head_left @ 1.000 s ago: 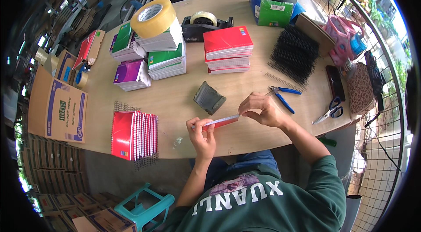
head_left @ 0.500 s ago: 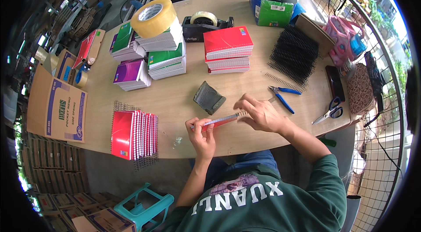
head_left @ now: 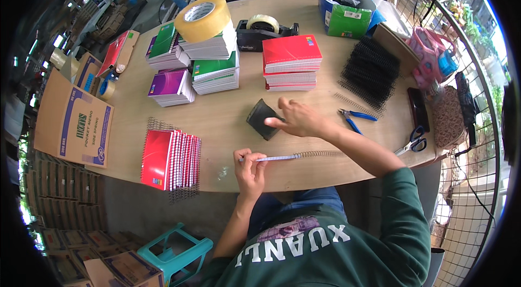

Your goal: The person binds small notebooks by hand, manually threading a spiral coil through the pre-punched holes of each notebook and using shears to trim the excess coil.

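My left hand pinches a small notebook seen edge-on near the table's front edge. A thin wire coil stretches rightward from the notebook's end, passing under my right forearm. Over the right side of a dark, block-like holder, my right hand is open, thumb and fingers apart. Whether its thumb touches the holder I cannot tell. Blue-handled cutting pliers lie right of that hand, partly hidden by my arm.
Red coil-bound notebooks stand at the left. Stacked red and green notebooks sit farther back, with a big tape roll on top. Black coils are heaped right; scissors lie near the right edge.
My right hand has left the coil at the notebook's end and moved up and left to the dark holder. My left hand keeps the notebook, now turned more level.
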{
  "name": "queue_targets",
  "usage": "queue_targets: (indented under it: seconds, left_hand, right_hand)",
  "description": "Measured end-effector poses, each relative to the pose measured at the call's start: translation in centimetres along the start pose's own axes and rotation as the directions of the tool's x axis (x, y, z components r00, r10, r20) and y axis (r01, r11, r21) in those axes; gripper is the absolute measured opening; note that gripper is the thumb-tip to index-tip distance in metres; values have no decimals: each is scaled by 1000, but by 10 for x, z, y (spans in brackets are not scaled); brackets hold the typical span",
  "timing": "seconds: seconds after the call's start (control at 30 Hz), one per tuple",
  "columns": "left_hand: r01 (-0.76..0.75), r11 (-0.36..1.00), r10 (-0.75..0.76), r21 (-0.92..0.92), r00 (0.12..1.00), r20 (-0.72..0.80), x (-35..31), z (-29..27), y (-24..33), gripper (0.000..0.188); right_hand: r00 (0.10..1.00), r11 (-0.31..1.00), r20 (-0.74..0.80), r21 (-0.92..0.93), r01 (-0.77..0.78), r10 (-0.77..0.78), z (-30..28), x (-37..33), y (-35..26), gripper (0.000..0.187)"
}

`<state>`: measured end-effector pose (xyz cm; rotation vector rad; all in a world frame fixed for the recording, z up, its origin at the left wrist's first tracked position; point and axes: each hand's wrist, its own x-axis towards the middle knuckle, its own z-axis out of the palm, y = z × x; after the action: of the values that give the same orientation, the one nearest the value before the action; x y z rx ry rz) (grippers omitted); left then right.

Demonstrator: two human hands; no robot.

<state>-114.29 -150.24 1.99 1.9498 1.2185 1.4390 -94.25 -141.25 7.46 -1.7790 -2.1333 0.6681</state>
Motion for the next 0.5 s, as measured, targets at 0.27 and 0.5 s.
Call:
queue_targets:
  seconds: [0.27,0.5]
  left_hand:
    - [-28,1000,28,-4,1000,7,-5,-5,-6,31]
    - [-79,997,79,11,997,7,17,21,4,52]
  right_hand:
    - [972,972,31,-25,234,-233,-28,9,65,53]
    - [990,936,-77,-344,81,-114,-2,-29,30,60]
